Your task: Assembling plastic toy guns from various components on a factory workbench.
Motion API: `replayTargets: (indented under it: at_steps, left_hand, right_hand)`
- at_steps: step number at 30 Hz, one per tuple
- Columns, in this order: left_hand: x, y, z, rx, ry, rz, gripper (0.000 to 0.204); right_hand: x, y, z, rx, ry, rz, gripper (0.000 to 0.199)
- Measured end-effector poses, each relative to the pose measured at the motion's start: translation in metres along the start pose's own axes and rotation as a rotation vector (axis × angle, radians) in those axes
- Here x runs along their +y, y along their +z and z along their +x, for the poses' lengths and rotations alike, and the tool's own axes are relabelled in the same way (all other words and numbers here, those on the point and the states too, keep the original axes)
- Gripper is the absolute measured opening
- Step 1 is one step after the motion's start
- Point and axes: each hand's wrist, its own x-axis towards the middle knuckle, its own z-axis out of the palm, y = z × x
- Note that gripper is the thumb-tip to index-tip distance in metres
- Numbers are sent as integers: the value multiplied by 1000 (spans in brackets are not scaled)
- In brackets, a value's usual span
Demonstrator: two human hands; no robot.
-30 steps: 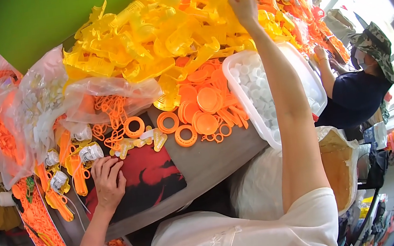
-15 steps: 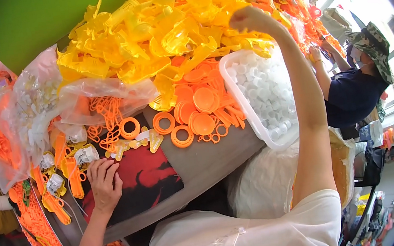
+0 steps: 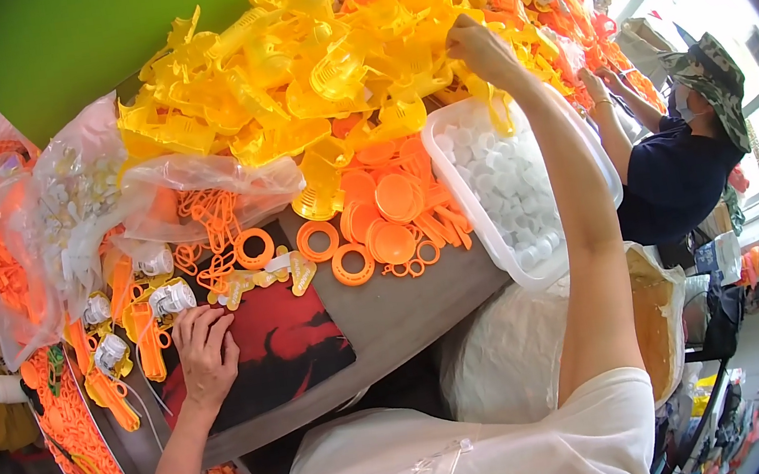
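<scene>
My left hand [image 3: 207, 355] lies with its fingers stretched out on the left edge of a black and red mat [image 3: 283, 343]. Just beyond its fingertips are yellow-orange parts with white round pieces [image 3: 173, 298] and several small flat yellow pieces [image 3: 261, 277]. My right hand [image 3: 481, 50] reaches far out to the right side of a heap of yellow plastic shells [image 3: 280, 81]. Its fingers are curled in against the heap; whatever they hold, if anything, is hidden. Under that forearm stands a white tub [image 3: 477, 223] of small white caps [image 3: 498, 181].
Orange discs [image 3: 392, 240] and rings [image 3: 352, 264] lie mid-table. Clear plastic bags [image 3: 81, 182] and a long tray of orange pieces [image 3: 68, 436] are on the left. A large white sack [image 3: 501, 341] stands at the table's front edge. Another person [image 3: 680, 166] works at the right.
My right hand has moved slightly toward me and its fingers have curled in. My left hand stays on the mat, nearly still. The other person's arms have shifted.
</scene>
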Motion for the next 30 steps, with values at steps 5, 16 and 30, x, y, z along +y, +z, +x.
replayTargets:
  at_steps: [5,16,30]
  left_hand:
    - [0,-1,0,-1,-11,-24,25]
    - [0,-2,0,1,-8,-9,25]
    - [-2,0,-1,-9,-16,-2,25]
  right_hand:
    - [-11,-40,-12,198,-49,-21,8]
    - [-3,-49,-36,532,99,-64,17]
    - [-21,10,19,-408,346,-27,62]
